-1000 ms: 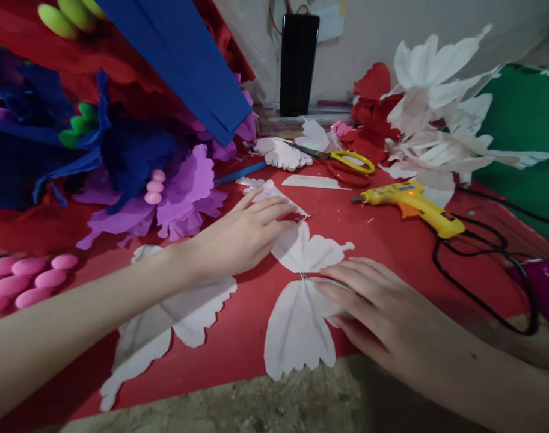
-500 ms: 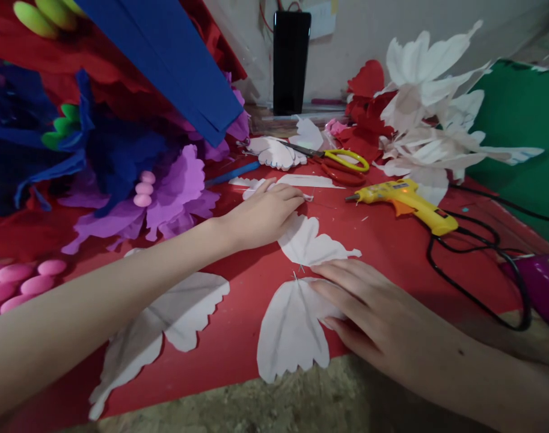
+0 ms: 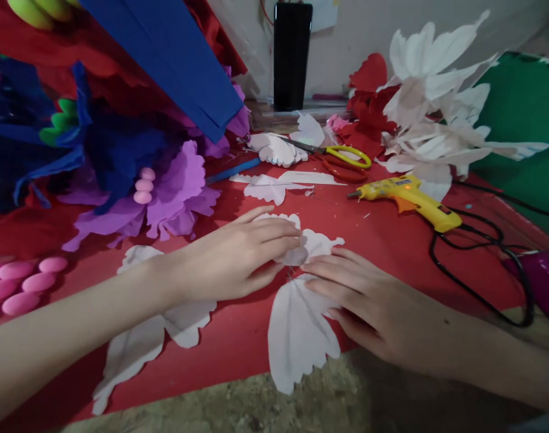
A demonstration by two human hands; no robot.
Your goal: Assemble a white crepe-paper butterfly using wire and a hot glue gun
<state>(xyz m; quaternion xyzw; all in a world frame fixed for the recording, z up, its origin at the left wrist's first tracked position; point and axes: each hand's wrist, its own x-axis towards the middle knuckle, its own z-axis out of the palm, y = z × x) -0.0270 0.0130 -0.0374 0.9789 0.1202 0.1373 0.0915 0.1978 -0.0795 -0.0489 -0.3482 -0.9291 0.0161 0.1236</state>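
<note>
My left hand (image 3: 242, 258) rests palm down over white butterfly-shaped cut-outs, fingers stretched out. Beneath its fingertips lies a small white winged piece (image 3: 319, 243), partly covered. My right hand (image 3: 359, 291) lies flat with fingers extended, touching the edges of that piece and of a larger white wing cut-out (image 3: 299, 337) with a grey line down it. Thin crossing strands show where the two pieces meet. Under my left forearm is another white butterfly cut-out (image 3: 139, 349), its middle hidden.
A yellow glue gun (image 3: 409, 195) with a black cord lies right on the red sheet (image 3: 229, 361). Scissors (image 3: 346, 159) and white scraps (image 3: 267, 187) lie further back. Purple butterflies (image 3: 179, 186) and blue sheets (image 3: 175, 66) crowd the left; white butterflies (image 3: 436, 108) stand right. A phone (image 3: 293, 57) stands behind.
My left hand has drawn back toward me from the far scraps onto the small winged piece. The larger wing cut-out has turned slightly; my right hand has stayed nearly in place.
</note>
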